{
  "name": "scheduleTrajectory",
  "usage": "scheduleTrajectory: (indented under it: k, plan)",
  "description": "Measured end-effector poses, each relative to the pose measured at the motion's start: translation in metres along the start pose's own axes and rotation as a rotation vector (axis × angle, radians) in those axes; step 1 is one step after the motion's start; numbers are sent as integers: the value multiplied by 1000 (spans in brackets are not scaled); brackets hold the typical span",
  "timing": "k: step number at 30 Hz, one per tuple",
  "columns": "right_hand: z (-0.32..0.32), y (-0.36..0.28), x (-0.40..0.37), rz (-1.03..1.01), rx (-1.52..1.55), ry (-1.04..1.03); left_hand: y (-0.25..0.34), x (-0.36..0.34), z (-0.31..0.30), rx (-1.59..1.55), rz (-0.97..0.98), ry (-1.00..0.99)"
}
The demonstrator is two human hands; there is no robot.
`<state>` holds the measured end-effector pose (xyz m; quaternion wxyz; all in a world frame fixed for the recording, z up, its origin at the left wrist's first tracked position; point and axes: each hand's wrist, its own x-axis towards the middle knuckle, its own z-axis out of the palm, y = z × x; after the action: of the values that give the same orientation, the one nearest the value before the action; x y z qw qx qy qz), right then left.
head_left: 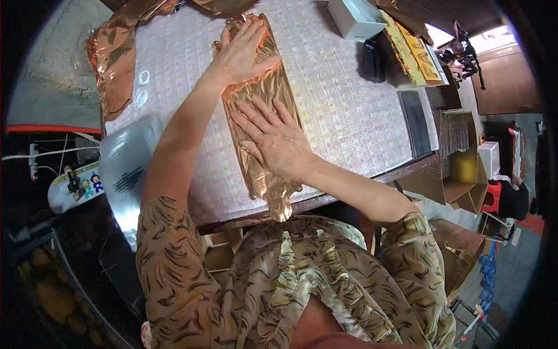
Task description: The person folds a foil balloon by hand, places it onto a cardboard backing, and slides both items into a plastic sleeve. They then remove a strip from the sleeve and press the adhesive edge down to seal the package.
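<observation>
A long, flat copper-coloured foil balloon [264, 87] lies lengthwise on the table, creased and shiny, its rounded tab [280, 209] reaching the near edge. My left hand [241, 58] presses flat on its far part, thumb stretched out to the right. Nearer to me, my right hand [276, 139] rests on the middle of the same foil with its fingers spread. Both palms are down, and they cover part of the foil. More loose copper foil [113, 70] is heaped at the table's far left corner.
A patterned cloth under clear plastic covers the table [343, 116]. Clear plastic bags [131, 157] hang over the left edge. At the right are a white box [354, 20], a black case [374, 61], a yellow box [415, 52] and a dark flat panel [414, 122]. Cardboard boxes [462, 157] stand beyond.
</observation>
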<state>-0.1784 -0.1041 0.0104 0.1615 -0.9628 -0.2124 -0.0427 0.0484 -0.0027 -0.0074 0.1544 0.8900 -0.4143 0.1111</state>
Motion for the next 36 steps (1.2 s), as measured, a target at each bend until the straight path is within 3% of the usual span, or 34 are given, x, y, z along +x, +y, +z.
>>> scheduleTrajectory:
  k: [5,7,17,25,29,36]
  plan:
    - [-30,14,6,-120,66,24,-1,0,1,12,-6,-16]
    - [-39,40,23,-77,103,283,0,0,0,23,-2,-13]
    - [-4,40,25,-34,19,154,0,-1,-2,-1,-45,-37]
    - [-4,40,24,-7,-53,41,-14,26,-21,-194,-63,-87]
    - [-6,39,24,-7,-68,30,-6,40,-28,182,-40,-136]
    - [-4,40,25,-6,-53,34,-17,61,-23,292,-100,-133]
